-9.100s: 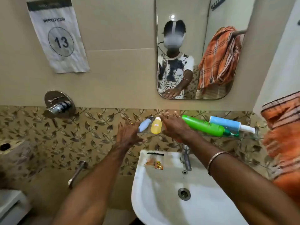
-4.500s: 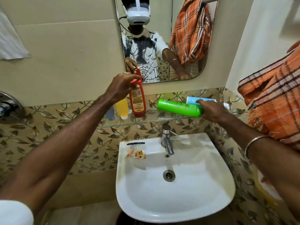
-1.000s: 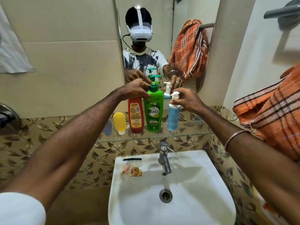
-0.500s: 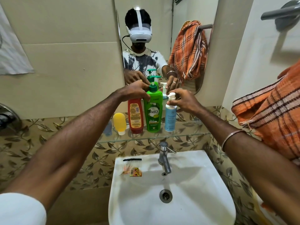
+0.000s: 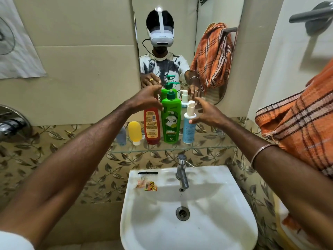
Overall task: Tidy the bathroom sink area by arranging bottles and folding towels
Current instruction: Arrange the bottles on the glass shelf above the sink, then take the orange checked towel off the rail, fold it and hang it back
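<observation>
On the glass shelf (image 5: 207, 148) above the sink, bottles stand upright in a row: a small grey one (image 5: 121, 136), a yellow one (image 5: 134, 131), a red one (image 5: 151, 125), a green pump bottle (image 5: 171, 120) and a pale blue pump bottle (image 5: 189, 126). My left hand (image 5: 146, 100) hovers by the tops of the red and green bottles with fingers spread. Fingers apart, my right hand (image 5: 207, 113) has its thumb tip against the blue bottle's shoulder. An orange checked towel (image 5: 302, 123) hangs at the right.
Below the shelf are a steel tap (image 5: 182, 170) and a white sink (image 5: 189, 219), with a black comb (image 5: 147, 173) and small sachets (image 5: 146, 184) on its rim. The mirror (image 5: 180, 51) reflects a person and the towel. A wall tap (image 5: 12, 123) juts out at the left.
Both hands have loosened and drawn slightly back from the green and blue pump bottles, which now stand on their own on the shelf. Earlier those bottles lay on their sides.
</observation>
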Motion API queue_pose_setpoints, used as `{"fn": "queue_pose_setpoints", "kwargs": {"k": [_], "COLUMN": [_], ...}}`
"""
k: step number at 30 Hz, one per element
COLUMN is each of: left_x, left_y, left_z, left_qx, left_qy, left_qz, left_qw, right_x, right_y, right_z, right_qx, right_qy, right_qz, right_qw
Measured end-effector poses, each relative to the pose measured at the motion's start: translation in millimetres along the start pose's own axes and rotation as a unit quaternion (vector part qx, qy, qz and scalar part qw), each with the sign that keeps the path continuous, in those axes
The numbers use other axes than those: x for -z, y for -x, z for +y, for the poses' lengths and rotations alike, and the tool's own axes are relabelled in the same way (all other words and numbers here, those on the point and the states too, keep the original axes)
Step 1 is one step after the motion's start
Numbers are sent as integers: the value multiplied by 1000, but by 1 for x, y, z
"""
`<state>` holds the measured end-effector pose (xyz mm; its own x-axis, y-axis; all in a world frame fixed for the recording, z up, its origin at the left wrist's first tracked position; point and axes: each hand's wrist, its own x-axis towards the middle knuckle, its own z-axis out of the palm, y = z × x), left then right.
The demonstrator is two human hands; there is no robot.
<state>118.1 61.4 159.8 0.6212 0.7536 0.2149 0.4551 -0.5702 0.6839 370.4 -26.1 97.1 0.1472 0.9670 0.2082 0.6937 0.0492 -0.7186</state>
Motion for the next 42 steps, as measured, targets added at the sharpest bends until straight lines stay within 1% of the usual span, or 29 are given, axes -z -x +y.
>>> {"fn": "queue_pose_setpoints", "kwargs": {"k": [7, 12, 14, 17, 19, 22, 25, 27, 30, 33, 34, 35, 37, 39, 40, 41, 42], "left_x": [-1, -1, -7, -21, -34, -63, -101, -125, -152, -165, -170, -173, -177, -178, -178, -177, -175], "left_y": [28, 49, 58, 71, 74, 79, 79, 83, 98, 111, 112, 115, 116, 120, 119, 118, 117], "left_z": [7, 25, 37, 57, 70, 96, 137, 170, 222, 267, 278, 287, 300, 307, 308, 310, 309], "left_qx": [-32, -70, -90, -126, -154, -192, -211, -220, -230, -261, -277, -284, -286, -278, -277, -268, -260], "left_qy": [28, 49, 50, 67, 84, 128, 160, 192, 282, 335, 344, 340, 316, 310, 315, 317, 320], "left_qz": [44, 26, 42, 57, 54, 32, 15, -12, -76, -125, -129, -124, -95, -67, -43, -11, 23], "left_qw": [998, 996, 994, 988, 983, 972, 964, 956, 928, 897, 888, 888, 900, 907, 907, 910, 911], "right_x": [10, 17, 19, 22, 30, 50, 81, 101, 131, 153, 160, 167, 184, 206, 216, 225, 232], "right_y": [37, 75, 93, 124, 148, 185, 227, 251, 283, 310, 317, 324, 334, 340, 343, 345, 347], "right_z": [-17, -45, -59, -82, -97, -117, -134, -143, -156, -169, -173, -177, -183, -186, -187, -187, -187], "right_qx": [-43, -46, -38, -23, -10, 19, 30, 36, 41, 61, 76, 90, 96, 74, 55, 32, 7], "right_qy": [51, 101, 128, 200, 244, 320, 395, 439, 478, 497, 507, 525, 577, 621, 632, 635, 632], "right_qz": [11, 69, 97, 151, 184, 244, 305, 338, 365, 396, 406, 417, 435, 463, 480, 491, 496], "right_qw": [998, 991, 986, 968, 952, 915, 866, 832, 798, 770, 756, 737, 685, 628, 606, 595, 595]}}
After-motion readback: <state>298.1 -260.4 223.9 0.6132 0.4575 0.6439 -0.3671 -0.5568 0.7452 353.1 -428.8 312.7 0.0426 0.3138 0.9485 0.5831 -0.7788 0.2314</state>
